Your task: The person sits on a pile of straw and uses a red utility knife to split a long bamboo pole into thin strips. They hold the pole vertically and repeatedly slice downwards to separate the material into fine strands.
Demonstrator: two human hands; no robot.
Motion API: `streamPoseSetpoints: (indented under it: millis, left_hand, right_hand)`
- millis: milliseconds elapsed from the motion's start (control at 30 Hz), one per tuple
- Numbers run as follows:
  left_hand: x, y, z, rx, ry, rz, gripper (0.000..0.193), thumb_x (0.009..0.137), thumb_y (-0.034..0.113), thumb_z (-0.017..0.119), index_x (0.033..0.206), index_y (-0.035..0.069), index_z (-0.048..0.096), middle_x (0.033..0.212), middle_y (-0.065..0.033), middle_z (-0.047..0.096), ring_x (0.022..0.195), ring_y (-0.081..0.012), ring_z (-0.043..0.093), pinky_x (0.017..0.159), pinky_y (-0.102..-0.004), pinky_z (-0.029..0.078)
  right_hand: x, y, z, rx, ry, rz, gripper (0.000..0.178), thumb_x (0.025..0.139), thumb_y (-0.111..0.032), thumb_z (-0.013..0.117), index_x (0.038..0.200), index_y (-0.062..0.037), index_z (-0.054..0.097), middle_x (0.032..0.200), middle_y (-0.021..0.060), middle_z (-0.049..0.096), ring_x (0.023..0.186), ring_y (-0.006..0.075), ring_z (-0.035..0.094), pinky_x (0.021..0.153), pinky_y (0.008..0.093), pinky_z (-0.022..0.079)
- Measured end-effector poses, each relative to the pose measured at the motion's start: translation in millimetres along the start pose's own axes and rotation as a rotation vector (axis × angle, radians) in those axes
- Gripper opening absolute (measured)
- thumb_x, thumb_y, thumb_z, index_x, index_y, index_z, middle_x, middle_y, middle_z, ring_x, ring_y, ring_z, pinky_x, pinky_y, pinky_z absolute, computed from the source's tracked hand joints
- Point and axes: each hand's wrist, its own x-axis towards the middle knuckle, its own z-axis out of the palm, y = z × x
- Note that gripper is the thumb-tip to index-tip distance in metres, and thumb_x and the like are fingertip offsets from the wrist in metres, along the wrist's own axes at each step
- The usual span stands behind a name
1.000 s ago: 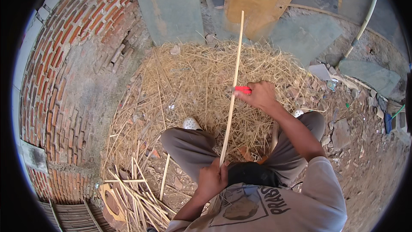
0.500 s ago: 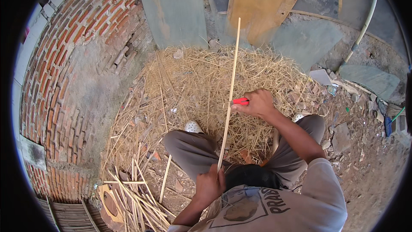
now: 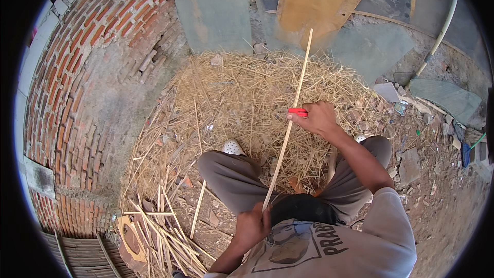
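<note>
A long, pale bamboo strip slants up and away from my lap, its far end leaning to the right. My left hand is closed around its near end, close to my shirt. Farther along the strip, my right hand grips a small red cutter pressed across it, thumb against the strip's near side. The blade cannot be made out. Thin shavings lie in a wide heap on the ground beneath the strip and beyond my knees.
More cut strips lie in a loose bundle at lower left, beside a board with a hole. A brick wall rises on the left. Panels lean at the back. Rubble and a broom are on the right.
The strip's far end has swung right and slightly down. My right hand with the red cutter has shifted right and a little away from me along with it. My left hand stays about in place.
</note>
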Motion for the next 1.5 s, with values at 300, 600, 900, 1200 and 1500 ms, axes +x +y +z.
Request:
streamPoseSetpoints:
  millis: [300, 600, 900, 1200, 1500]
  left_hand:
    - [21, -2, 3, 0.158, 0.109, -0.010, 0.012, 0.091, 0.013, 0.056, 0.085, 0.004, 0.056, 0.046, -0.0141, 0.051, 0.041, -0.0344, 0.056, 0.041, -0.0435, 0.044]
    - [33, 1, 4, 0.267, 0.173, 0.012, 0.013, 0.090, 0.013, 0.057, 0.080, 0.006, 0.054, 0.045, -0.0135, 0.051, 0.040, -0.0334, 0.056, 0.039, -0.0428, 0.043]
    - [31, -2, 8, 0.276, 0.130, 0.046, 0.011, 0.087, 0.013, 0.059, 0.079, 0.006, 0.054, 0.045, -0.0137, 0.052, 0.040, -0.0331, 0.057, 0.039, -0.0430, 0.044]
    - [17, -12, 6, 0.271, 0.091, 0.062, 0.013, 0.087, 0.014, 0.059, 0.079, 0.005, 0.054, 0.044, -0.0136, 0.051, 0.038, -0.0335, 0.056, 0.039, -0.0429, 0.045]
    - [0, -23, 2, 0.315, 0.077, 0.073, 0.012, 0.086, 0.013, 0.059, 0.079, 0.005, 0.054, 0.043, -0.0131, 0.050, 0.037, -0.0328, 0.055, 0.037, -0.0420, 0.044]
  right_hand:
    - [-37, -41, 6, 0.052, -0.033, -0.261, 0.072, 0.071, -0.079, 0.057, 0.053, -0.0103, 0.060, 0.046, 0.0068, 0.055, 0.041, 0.0249, 0.057, 0.044, 0.0378, 0.044]
    - [-32, -38, 8, 0.020, 0.055, -0.306, 0.072, 0.069, -0.080, 0.058, 0.052, -0.0106, 0.061, 0.045, 0.0068, 0.054, 0.041, 0.0242, 0.057, 0.045, 0.0366, 0.045]
    - [6, 12, 0, -0.086, -0.055, 0.098, 0.078, 0.073, -0.084, 0.048, 0.059, -0.0090, 0.067, 0.046, 0.0083, 0.056, 0.044, 0.0253, 0.060, 0.046, 0.0383, 0.047]
    - [21, 30, 6, -0.097, -0.095, 0.174, 0.082, 0.076, -0.086, 0.040, 0.058, -0.0112, 0.067, 0.042, 0.0045, 0.050, 0.039, 0.0211, 0.054, 0.040, 0.0368, 0.041]
    - [16, 21, 4, -0.115, -0.078, 0.165, 0.082, 0.076, -0.085, 0.042, 0.063, -0.0087, 0.069, 0.047, 0.0088, 0.056, 0.048, 0.0256, 0.061, 0.048, 0.0381, 0.048]
